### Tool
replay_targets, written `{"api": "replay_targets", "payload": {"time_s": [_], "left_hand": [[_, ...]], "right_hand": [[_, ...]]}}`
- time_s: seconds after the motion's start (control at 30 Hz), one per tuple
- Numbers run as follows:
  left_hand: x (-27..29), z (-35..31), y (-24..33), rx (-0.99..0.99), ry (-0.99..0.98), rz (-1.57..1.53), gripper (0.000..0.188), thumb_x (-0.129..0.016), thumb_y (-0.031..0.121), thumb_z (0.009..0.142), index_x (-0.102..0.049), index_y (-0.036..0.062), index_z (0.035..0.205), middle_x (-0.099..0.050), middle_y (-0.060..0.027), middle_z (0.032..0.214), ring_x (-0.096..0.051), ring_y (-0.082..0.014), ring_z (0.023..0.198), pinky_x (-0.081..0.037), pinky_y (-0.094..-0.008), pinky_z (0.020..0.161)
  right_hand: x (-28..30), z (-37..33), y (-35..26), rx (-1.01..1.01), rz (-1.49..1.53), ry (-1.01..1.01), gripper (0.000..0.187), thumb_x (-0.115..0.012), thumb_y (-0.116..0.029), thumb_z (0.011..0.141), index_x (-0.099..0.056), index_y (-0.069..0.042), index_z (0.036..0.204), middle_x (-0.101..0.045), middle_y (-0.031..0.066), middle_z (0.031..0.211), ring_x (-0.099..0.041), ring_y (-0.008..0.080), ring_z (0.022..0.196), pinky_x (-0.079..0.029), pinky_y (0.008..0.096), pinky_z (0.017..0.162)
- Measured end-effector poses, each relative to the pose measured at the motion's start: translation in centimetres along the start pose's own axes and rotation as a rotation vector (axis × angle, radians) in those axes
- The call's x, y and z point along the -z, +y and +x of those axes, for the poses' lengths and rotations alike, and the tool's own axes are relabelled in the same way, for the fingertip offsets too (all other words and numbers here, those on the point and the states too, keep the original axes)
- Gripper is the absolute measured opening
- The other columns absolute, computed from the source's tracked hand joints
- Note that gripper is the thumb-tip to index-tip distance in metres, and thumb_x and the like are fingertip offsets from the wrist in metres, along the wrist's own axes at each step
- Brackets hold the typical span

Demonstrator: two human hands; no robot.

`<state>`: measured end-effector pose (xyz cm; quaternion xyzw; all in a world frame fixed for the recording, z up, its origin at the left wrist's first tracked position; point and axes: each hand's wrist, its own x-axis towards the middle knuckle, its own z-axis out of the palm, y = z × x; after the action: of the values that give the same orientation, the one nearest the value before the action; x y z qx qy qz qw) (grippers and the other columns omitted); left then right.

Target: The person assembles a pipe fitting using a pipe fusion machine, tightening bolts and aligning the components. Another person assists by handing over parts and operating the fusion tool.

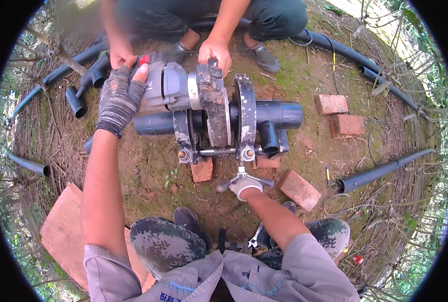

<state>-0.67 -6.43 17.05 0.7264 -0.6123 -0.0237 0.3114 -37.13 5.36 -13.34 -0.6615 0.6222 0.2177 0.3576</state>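
My left hand (119, 103), in a grey glove with bare fingertips, is closed round the rear of a grey electric pipe facing tool (172, 84). The tool's worn black disc (217, 108) stands upright between two ring clamps, a left clamp (183, 132) and a right clamp (247, 113). A black pipe (153, 124) lies in the left clamp, and a black tee fitting (287, 115) sits in the right one. Below the right clamp, my right hand (249, 188), in a white glove, grips a spoked handle (226, 185) on a screw. Its fingers are partly hidden.
Opposite me, a crouching person's hands (216, 53) also hold the tool. Bricks (299, 190) lie under and beside the clamp frame. Black pipes (385, 171) lie around on the soil. A wrench (255, 236) is between my feet; a brown board (65, 226) lies at left.
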Motion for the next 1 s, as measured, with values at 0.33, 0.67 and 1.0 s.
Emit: {"api": "replay_targets", "payload": {"time_s": [0.33,0.67,1.0], "left_hand": [[1.6,0.7,0.9,0.067,-0.068,0.023,0.06,-0.055,0.054,0.099,-0.062,0.0081,0.137,-0.068,-0.0259,0.122,-0.065,-0.0395,0.116,-0.049,-0.0455,0.1],[2.2,1.0,-1.4,0.03,-0.092,0.055,0.07,-0.052,0.064,0.097,-0.052,0.0172,0.149,-0.068,-0.0245,0.123,-0.065,-0.0369,0.118,-0.047,-0.0435,0.104],[3.5,1.5,-1.4,0.024,-0.106,0.145,0.07,-0.052,0.059,0.098,-0.049,0.0135,0.15,-0.061,-0.0254,0.135,-0.059,-0.0416,0.126,-0.045,-0.0456,0.107]], "right_hand": [[7.3,-6.9,-3.3,0.293,-0.324,-0.376,0.063,-0.062,-0.046,0.093,-0.057,0.0,0.136,-0.068,0.0258,0.128,-0.071,0.0363,0.109,-0.055,0.0458,0.092],[6.0,-5.8,0.7,-0.023,-0.217,0.099,0.05,-0.066,-0.044,0.093,-0.059,-0.002,0.12,-0.073,0.0224,0.112,-0.071,0.0397,0.106,-0.056,0.0486,0.09],[-0.4,-2.5,-2.5,0.042,0.055,-0.019,0.055,-0.061,-0.047,0.097,-0.06,-0.001,0.128,-0.066,0.0303,0.123,-0.063,0.0448,0.117,-0.05,0.05,0.097]]}}
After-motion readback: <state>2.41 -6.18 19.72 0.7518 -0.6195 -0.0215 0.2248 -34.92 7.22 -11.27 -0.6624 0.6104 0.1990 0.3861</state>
